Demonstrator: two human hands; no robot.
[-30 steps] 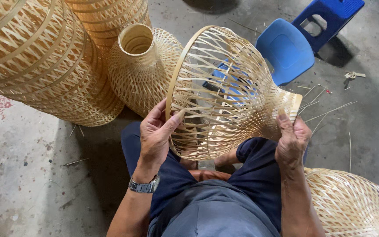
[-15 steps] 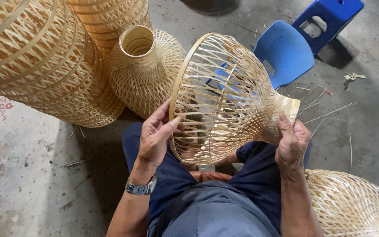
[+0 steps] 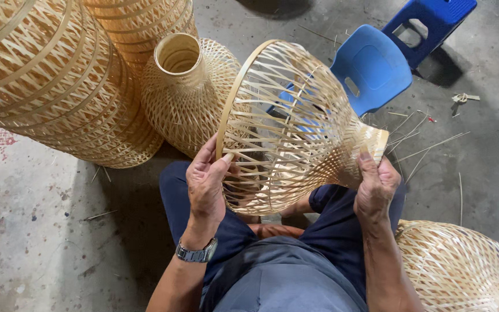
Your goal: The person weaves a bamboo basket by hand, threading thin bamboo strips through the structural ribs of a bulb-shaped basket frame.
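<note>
1. At far left, two large woven bamboo shades (image 3: pixel 47 75) lie stacked on the concrete floor (image 3: pixel 24 231); they are pale tan, with an open lattice and flat hoops round them.
2. Just right of them stands a smaller shade with a round open neck (image 3: pixel 180 55), its flared body touching the big ones.
3. The left hand (image 3: pixel 206 185), a metal watch (image 3: pixel 196 253) on its wrist, is closed on the wide rim hoop of the frame, thumb on the outside and fingers inside.
4. The frame (image 3: pixel 287 133) is an unfinished bamboo shade, loosely woven at the wide end and tight at the narrow neck. It is held tilted on its side above the person's knees, wide mouth to the left, neck to the right.
5. The right hand (image 3: pixel 376 188) grips the narrow neck from below, thumb pressed on the weave.
6. Behind the frame, partly hidden by it, is a blue plastic chair (image 3: pixel 371 66); a blue stool (image 3: pixel 431 20) stands past it at the top right.
7. Loose bamboo slivers (image 3: pixel 428 147) lie on the floor right of the neck.
8. At bottom right, another woven shade (image 3: pixel 463 268) lies beside the person's right arm.
9. No packages, labels or signs show.
</note>
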